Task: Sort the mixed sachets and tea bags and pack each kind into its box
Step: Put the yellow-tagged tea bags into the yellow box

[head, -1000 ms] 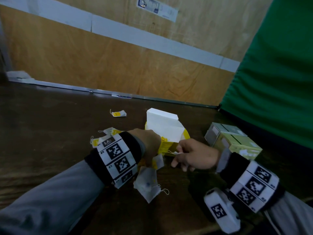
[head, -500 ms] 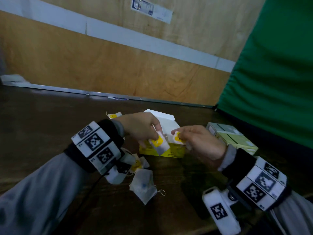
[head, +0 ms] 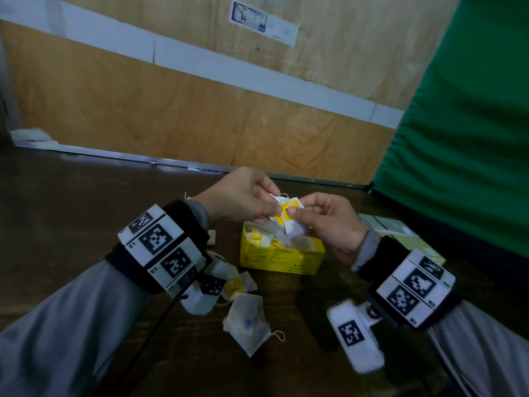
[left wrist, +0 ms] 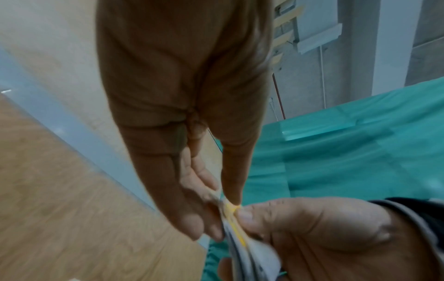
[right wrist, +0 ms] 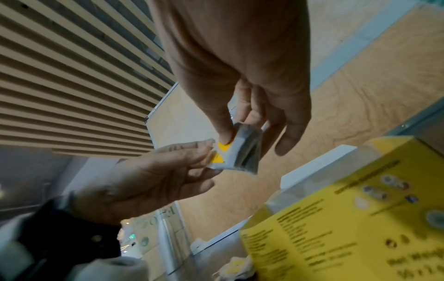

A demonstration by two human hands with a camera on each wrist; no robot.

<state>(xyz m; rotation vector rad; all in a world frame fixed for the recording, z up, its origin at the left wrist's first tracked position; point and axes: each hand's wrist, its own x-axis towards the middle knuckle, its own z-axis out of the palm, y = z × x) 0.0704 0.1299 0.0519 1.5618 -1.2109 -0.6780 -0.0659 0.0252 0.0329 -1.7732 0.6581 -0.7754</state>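
Observation:
Above the open yellow box point(head: 282, 260) both hands meet on a small stack of white tea bags point(head: 292, 224) with yellow tags. My left hand point(head: 273, 202) pinches the stack's left edge between thumb and fingers. My right hand point(head: 300, 208) grips the stack, its thumb pressing a yellow tag. In the right wrist view the tea bags point(right wrist: 242, 150) sit between the right hand point(right wrist: 252, 141) and the left hand's fingertips point(right wrist: 204, 150), with the yellow box point(right wrist: 348, 218) below. The left wrist view shows the left hand point(left wrist: 216, 213) pinching the tea bags point(left wrist: 240, 241). Several bags lie inside the box.
Loose tea bags point(head: 247, 320) lie on the dark table point(head: 71, 224) near my left wrist, one with a yellow tag point(head: 236, 285). A pale green box point(head: 400, 233) lies shut at the right, beside a green curtain point(head: 458, 138). A wooden wall point(head: 171, 110) borders the table's far edge.
Both hands rose from table level to above the yellow box. The left hand lifted a tea bag and brought it against the one in the right hand.

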